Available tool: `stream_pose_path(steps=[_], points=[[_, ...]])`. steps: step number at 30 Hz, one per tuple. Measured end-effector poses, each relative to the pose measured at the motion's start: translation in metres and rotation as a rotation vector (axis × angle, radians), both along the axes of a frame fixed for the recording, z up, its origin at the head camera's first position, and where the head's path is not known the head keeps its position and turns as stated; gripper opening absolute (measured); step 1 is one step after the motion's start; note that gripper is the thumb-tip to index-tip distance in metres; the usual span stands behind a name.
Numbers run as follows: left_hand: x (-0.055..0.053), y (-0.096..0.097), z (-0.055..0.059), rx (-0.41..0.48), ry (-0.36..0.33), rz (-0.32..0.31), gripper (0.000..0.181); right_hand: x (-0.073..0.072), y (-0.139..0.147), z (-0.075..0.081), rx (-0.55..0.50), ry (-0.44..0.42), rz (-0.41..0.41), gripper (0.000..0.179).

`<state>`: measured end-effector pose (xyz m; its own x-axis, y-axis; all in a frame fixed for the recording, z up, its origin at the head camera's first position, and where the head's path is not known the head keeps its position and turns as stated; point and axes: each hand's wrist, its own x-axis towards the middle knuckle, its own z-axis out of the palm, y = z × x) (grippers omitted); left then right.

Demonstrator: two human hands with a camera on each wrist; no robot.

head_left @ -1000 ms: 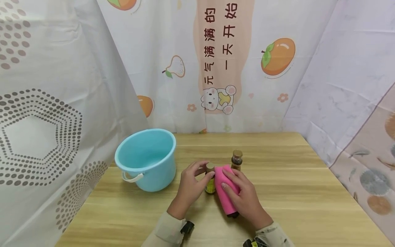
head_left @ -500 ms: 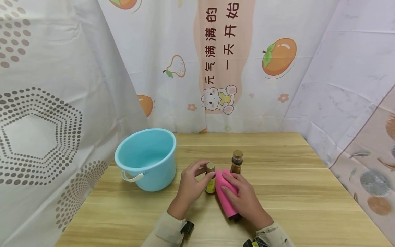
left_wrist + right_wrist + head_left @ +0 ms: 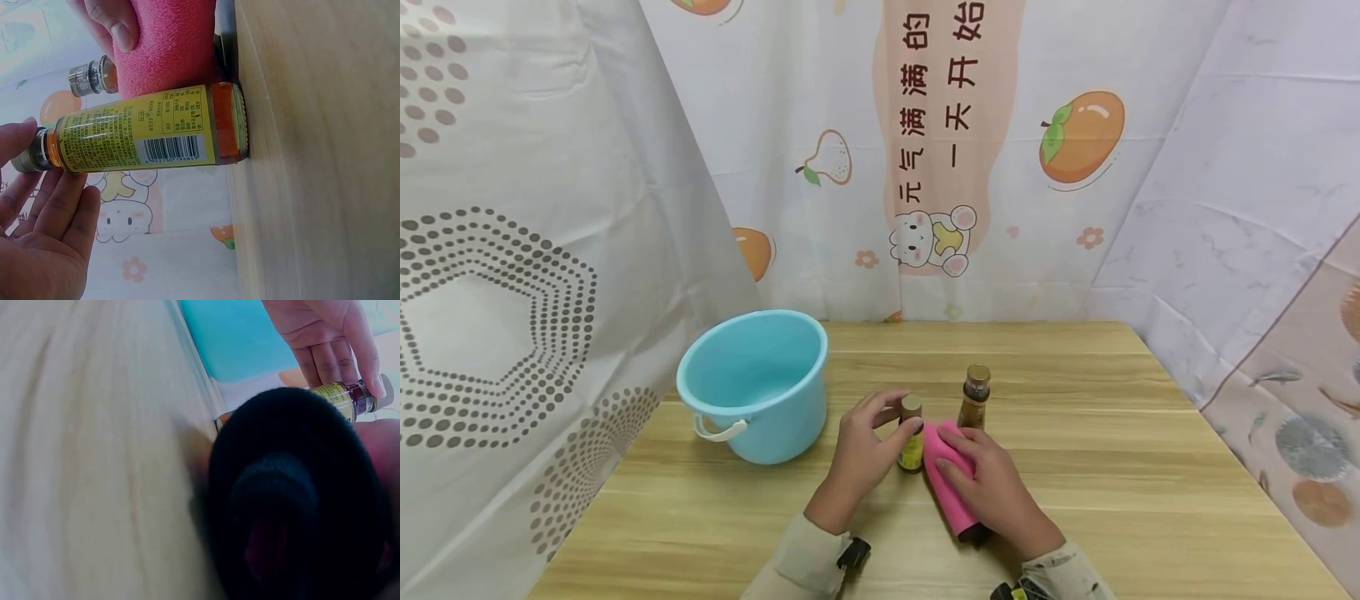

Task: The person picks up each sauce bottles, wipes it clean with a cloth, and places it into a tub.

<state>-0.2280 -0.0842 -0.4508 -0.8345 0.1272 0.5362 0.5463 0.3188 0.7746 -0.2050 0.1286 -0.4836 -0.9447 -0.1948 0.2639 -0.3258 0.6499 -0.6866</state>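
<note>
My left hand [image 3: 863, 450] pinches the neck of an upright glass bottle [image 3: 131, 134] between thumb and fingers. A yellow label with a barcode covers its side, and its base rests on the table. Close on its right, my right hand [image 3: 992, 483] grips a pink fuzzy cloth roll [image 3: 949, 496], tilted, with a black end toward me. That black end [image 3: 281, 412] fills much of the right wrist view and looks hollow. In the left wrist view the pink cloth touches or nearly touches the bottle. Behind it stands a second bottle [image 3: 976, 390], its lower part hidden.
A light blue bucket [image 3: 786, 425] with a white handle stands at the left of the wooden table [image 3: 1112, 467]. Printed curtains [image 3: 820, 250] hang behind the table and along both sides.
My right hand has drawn the pink cloth roll slightly toward me, its black end shifting right, so more of the rear bottle shows. The left hand and its bottle stay in place.
</note>
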Motion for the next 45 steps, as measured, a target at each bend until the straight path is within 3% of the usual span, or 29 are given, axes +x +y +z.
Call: stream_pose_path(steps=[9, 17, 25, 37, 45], points=[[-0.0005, 0.0003, -0.0021, 0.030, 0.000, -0.015, 0.035, 0.0013, 0.0004, 0.0012, 0.017, -0.020, 0.004, 0.047], [0.0003, 0.0002, -0.0006, 0.049, 0.002, -0.020, 0.034, 0.0002, 0.0003, 0.0002, 0.002, 0.014, 0.003, 0.046], [-0.0001, 0.0009, -0.0005, 0.031, 0.015, -0.014, 0.036, -0.0003, -0.0004, 0.0012, -0.031, 0.118, -0.005, 0.043], [0.0002, 0.0008, -0.0023, -0.036, 0.046, -0.004, 0.038, 0.0016, 0.0003, 0.0012, -0.190, 0.281, 0.046, 0.044], [0.0003, 0.0008, -0.0025, -0.037, 0.057, 0.003, 0.039, 0.0003, 0.0001, 0.0009, -0.216, 0.334, 0.045, 0.046]])
